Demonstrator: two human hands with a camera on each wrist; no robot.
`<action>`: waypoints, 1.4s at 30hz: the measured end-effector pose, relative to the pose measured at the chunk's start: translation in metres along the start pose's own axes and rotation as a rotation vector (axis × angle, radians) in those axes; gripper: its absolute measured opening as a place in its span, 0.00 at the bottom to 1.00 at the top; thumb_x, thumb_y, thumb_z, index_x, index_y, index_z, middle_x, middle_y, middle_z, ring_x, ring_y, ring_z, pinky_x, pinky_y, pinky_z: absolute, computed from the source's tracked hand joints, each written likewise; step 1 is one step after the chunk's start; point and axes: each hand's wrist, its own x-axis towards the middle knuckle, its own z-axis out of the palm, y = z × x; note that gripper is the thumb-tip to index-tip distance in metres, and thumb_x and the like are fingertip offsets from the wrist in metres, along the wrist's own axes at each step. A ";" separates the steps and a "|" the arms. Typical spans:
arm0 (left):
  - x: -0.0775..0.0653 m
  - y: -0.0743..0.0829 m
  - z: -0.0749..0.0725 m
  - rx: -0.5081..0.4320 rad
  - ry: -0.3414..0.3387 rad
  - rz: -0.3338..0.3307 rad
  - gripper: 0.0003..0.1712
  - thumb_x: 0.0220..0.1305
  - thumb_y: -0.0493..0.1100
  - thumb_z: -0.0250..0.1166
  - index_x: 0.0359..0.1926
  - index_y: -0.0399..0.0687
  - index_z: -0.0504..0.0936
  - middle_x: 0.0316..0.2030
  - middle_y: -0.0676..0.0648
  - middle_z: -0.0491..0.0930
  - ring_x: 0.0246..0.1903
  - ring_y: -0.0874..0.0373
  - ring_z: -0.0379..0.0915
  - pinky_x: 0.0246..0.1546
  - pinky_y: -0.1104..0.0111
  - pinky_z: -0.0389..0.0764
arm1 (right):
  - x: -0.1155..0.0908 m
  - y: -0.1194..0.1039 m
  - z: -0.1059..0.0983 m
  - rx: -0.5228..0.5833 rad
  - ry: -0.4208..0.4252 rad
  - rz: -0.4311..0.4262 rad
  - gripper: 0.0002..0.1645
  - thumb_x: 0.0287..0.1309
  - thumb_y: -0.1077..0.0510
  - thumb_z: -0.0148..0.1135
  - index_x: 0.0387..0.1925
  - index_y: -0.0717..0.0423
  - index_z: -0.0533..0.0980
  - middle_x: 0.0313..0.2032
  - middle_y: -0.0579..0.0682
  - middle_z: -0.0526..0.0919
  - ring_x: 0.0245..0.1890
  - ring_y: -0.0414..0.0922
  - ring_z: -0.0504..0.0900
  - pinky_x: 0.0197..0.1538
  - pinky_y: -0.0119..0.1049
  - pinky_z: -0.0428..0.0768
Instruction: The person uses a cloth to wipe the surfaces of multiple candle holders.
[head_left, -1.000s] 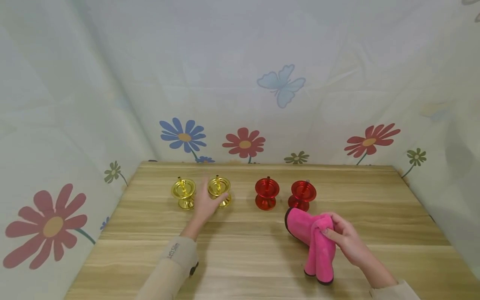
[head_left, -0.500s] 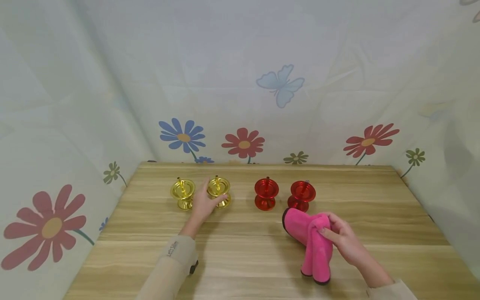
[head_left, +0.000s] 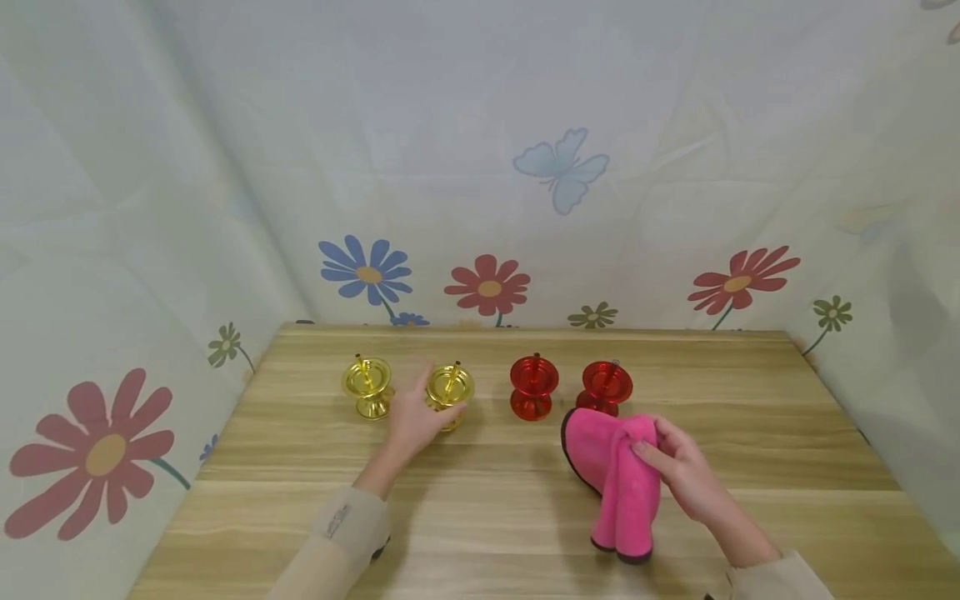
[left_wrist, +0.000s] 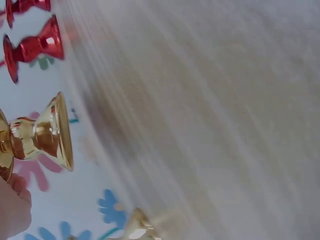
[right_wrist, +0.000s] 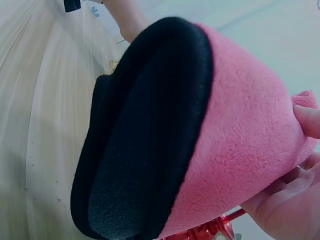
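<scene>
My left hand (head_left: 415, 417) grips the right-hand gold candle holder (head_left: 452, 385), a shiny footed dish with a short central post. In the left wrist view the base of this gold candle holder (left_wrist: 47, 132) hangs clear of the table, a shadow below it. Beside it another gold candle holder (head_left: 367, 379) stands upright on the table. A pink cloth (head_left: 588, 450) with dark edging hangs folded from my right hand (head_left: 690, 475), pinched between thumb and fingers. The right wrist view shows the cloth's dark underside (right_wrist: 135, 165).
Two red candle holders (head_left: 533, 379) of the same shape stand to the right of the gold ones; the cloth partly covers the farther one's foot (head_left: 596, 406). A wood-grain table (head_left: 480, 517) lies beneath, with a flower-printed curtain (head_left: 450, 167) behind it.
The gripped gold candle holder has come off the table and shifted slightly right and nearer with my left hand. My right hand has moved a little left with the pink cloth.
</scene>
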 end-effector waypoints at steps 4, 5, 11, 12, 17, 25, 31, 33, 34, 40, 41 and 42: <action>-0.009 0.015 -0.003 0.084 -0.004 0.144 0.50 0.37 0.59 0.71 0.58 0.37 0.65 0.56 0.38 0.69 0.55 0.42 0.66 0.55 0.53 0.67 | 0.003 -0.003 0.004 0.014 0.026 0.001 0.14 0.62 0.65 0.44 0.45 0.46 0.68 0.37 0.38 0.77 0.34 0.33 0.77 0.35 0.28 0.79; -0.012 0.018 -0.003 0.107 -0.011 0.169 0.50 0.37 0.60 0.70 0.58 0.37 0.65 0.57 0.39 0.68 0.55 0.42 0.66 0.55 0.53 0.67 | 0.004 -0.004 0.005 0.013 0.035 0.001 0.14 0.62 0.65 0.44 0.46 0.46 0.68 0.37 0.38 0.77 0.34 0.33 0.77 0.35 0.28 0.79; -0.025 0.040 -0.005 0.136 -0.040 0.256 0.50 0.36 0.59 0.71 0.59 0.39 0.65 0.55 0.41 0.71 0.54 0.45 0.67 0.53 0.55 0.70 | 0.012 -0.009 0.015 -0.007 0.090 -0.006 0.14 0.61 0.64 0.46 0.46 0.46 0.69 0.38 0.38 0.77 0.35 0.33 0.77 0.35 0.28 0.79; -0.027 0.043 -0.005 0.131 -0.039 0.273 0.50 0.36 0.59 0.71 0.58 0.38 0.66 0.54 0.41 0.72 0.53 0.45 0.68 0.52 0.55 0.71 | 0.014 -0.010 0.017 -0.007 0.100 -0.008 0.14 0.61 0.64 0.47 0.46 0.46 0.69 0.38 0.38 0.77 0.35 0.33 0.77 0.35 0.28 0.79; -0.035 0.060 -0.007 0.175 -0.042 0.374 0.48 0.37 0.60 0.70 0.56 0.38 0.67 0.51 0.41 0.74 0.51 0.48 0.70 0.51 0.58 0.72 | 0.023 -0.013 0.026 0.013 0.160 -0.026 0.13 0.60 0.64 0.48 0.44 0.46 0.70 0.35 0.40 0.76 0.34 0.33 0.76 0.35 0.27 0.79; -0.045 0.087 -0.008 0.268 -0.117 0.467 0.48 0.40 0.61 0.68 0.58 0.38 0.65 0.54 0.43 0.71 0.54 0.49 0.68 0.54 0.61 0.70 | 0.036 -0.017 0.041 -0.017 0.250 0.017 0.11 0.58 0.61 0.52 0.44 0.47 0.70 0.34 0.41 0.75 0.32 0.35 0.76 0.34 0.29 0.80; -0.049 0.104 -0.005 0.350 -0.140 0.541 0.47 0.43 0.62 0.66 0.59 0.39 0.64 0.54 0.47 0.71 0.54 0.55 0.66 0.54 0.68 0.71 | 0.042 -0.018 0.051 -0.121 0.274 0.028 0.16 0.58 0.60 0.53 0.48 0.60 0.68 0.33 0.40 0.75 0.32 0.36 0.76 0.33 0.30 0.80; -0.049 0.108 -0.004 0.355 -0.138 0.557 0.47 0.42 0.61 0.66 0.59 0.40 0.64 0.53 0.48 0.72 0.54 0.57 0.66 0.52 0.70 0.72 | 0.043 -0.016 0.054 -0.155 0.269 0.026 0.18 0.57 0.60 0.54 0.49 0.62 0.67 0.34 0.39 0.76 0.32 0.36 0.76 0.33 0.31 0.80; -0.049 0.109 -0.003 0.356 -0.138 0.564 0.47 0.42 0.61 0.67 0.59 0.40 0.64 0.53 0.48 0.72 0.53 0.57 0.66 0.52 0.70 0.72 | 0.043 -0.015 0.054 -0.171 0.264 0.025 0.19 0.57 0.60 0.54 0.50 0.62 0.67 0.35 0.39 0.76 0.33 0.36 0.76 0.33 0.31 0.80; -0.047 0.115 0.000 0.384 -0.123 0.595 0.47 0.41 0.60 0.68 0.58 0.39 0.65 0.52 0.46 0.73 0.52 0.57 0.67 0.52 0.72 0.72 | 0.043 -0.009 0.056 -0.260 0.238 0.007 0.20 0.54 0.60 0.57 0.49 0.61 0.68 0.40 0.51 0.74 0.36 0.36 0.75 0.34 0.32 0.81; -0.047 0.116 0.000 0.387 -0.122 0.601 0.47 0.41 0.60 0.68 0.58 0.39 0.65 0.52 0.46 0.73 0.52 0.56 0.67 0.52 0.72 0.72 | 0.043 -0.009 0.057 -0.271 0.233 -0.006 0.20 0.54 0.60 0.58 0.48 0.62 0.68 0.40 0.54 0.74 0.36 0.36 0.75 0.34 0.32 0.81; -0.047 0.116 0.000 0.389 -0.122 0.605 0.47 0.40 0.60 0.68 0.58 0.38 0.65 0.52 0.46 0.73 0.51 0.56 0.67 0.52 0.72 0.71 | 0.043 -0.009 0.057 -0.282 0.227 -0.021 0.19 0.53 0.61 0.58 0.48 0.62 0.68 0.40 0.55 0.74 0.36 0.35 0.75 0.34 0.31 0.80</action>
